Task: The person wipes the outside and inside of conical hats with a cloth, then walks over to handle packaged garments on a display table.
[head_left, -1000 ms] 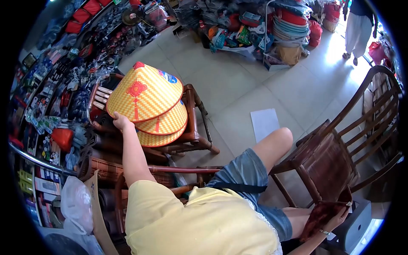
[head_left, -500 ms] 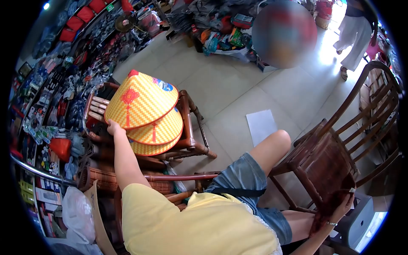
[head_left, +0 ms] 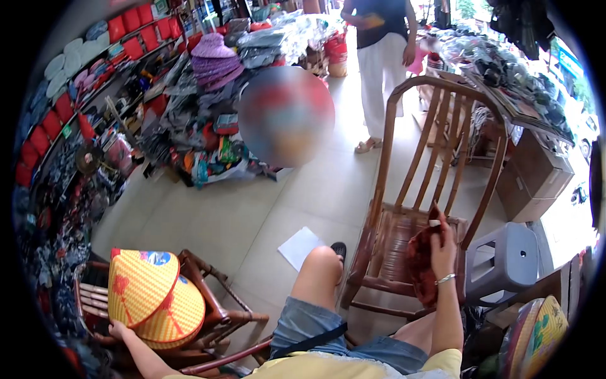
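Observation:
Yellow woven conical hats (head_left: 142,287) with red trim and red tassel prints lie stacked on a brown bamboo chair at the lower left. My left hand (head_left: 118,330) is closed at the lower rim of the top hat. On the right, my right hand (head_left: 443,243) is raised in front of a wooden chair (head_left: 394,249) and grips a dark red cloth (head_left: 421,265), which hangs down beside my thigh. A small white patch shows at the cloth's top edge. The bracelet is on my right wrist.
A person (head_left: 380,57) in white trousers stands beyond the chair. A grey stool (head_left: 505,259), a cardboard box (head_left: 535,174) and more conical hats (head_left: 536,335) are at the right. White paper (head_left: 300,247) lies on the floor. Purple hats (head_left: 214,62) top piled goods at the back.
The view has swung up and to the right. My right hand has lifted the red cloth in front of the wooden chair. My left hand is still at the hat's rim.

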### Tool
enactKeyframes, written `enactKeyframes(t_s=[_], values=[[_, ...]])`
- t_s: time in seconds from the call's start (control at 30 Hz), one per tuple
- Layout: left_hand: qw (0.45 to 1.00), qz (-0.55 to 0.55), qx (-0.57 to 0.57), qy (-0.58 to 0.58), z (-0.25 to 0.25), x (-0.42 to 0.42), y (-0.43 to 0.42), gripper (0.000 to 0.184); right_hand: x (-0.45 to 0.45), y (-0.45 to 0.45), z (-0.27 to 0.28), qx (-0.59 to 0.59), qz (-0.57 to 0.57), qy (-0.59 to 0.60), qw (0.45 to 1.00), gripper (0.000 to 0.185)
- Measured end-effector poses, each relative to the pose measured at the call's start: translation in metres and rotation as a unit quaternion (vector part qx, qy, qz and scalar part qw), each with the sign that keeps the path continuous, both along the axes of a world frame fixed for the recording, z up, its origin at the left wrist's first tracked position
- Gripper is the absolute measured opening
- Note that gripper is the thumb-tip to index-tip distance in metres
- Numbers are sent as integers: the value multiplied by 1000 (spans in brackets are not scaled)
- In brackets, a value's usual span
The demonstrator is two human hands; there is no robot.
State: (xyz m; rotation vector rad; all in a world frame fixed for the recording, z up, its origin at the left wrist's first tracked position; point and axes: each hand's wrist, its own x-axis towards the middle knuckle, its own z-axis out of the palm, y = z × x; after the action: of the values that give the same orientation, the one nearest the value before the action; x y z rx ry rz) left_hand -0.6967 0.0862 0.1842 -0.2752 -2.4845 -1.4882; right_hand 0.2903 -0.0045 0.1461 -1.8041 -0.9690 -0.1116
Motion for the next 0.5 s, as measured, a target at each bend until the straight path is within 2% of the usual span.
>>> enactKeyframes(t_s=[0.1, 0.13, 0.2, 0.27, 0.33, 0.4, 0.47, 0.5], values=[[1000, -6, -3, -11, 5, 7, 8, 49, -8, -2, -30, -150, 42, -48, 987, 62], [999, -2, -39, 6, 6, 10, 9, 50, -1, -4, -69, -218, 56, -83, 971, 65], [997, 4, -72, 23, 10, 15, 7, 51, -7, -19, -100, -329, 64, -134, 933, 68], [993, 59, -81, 66, 36, 54, 8, 53, -10, -26, -106, -316, 56, -145, 936, 69], [982, 53, -101, 149, 80, 124, 15, 49, -14, -35, -102, -307, 49, -156, 937, 70], [939, -45, 5, 342, 66, 104, 46, 43, -22, -36, -92, -299, 8, -187, 936, 70], [883, -210, 123, 401, 68, 183, 85, 41, -34, -39, -94, -283, 77, -217, 931, 75], [862, -254, 127, 421, 58, 220, 108, 41, -51, -42, -82, -307, 114, -216, 920, 76]])
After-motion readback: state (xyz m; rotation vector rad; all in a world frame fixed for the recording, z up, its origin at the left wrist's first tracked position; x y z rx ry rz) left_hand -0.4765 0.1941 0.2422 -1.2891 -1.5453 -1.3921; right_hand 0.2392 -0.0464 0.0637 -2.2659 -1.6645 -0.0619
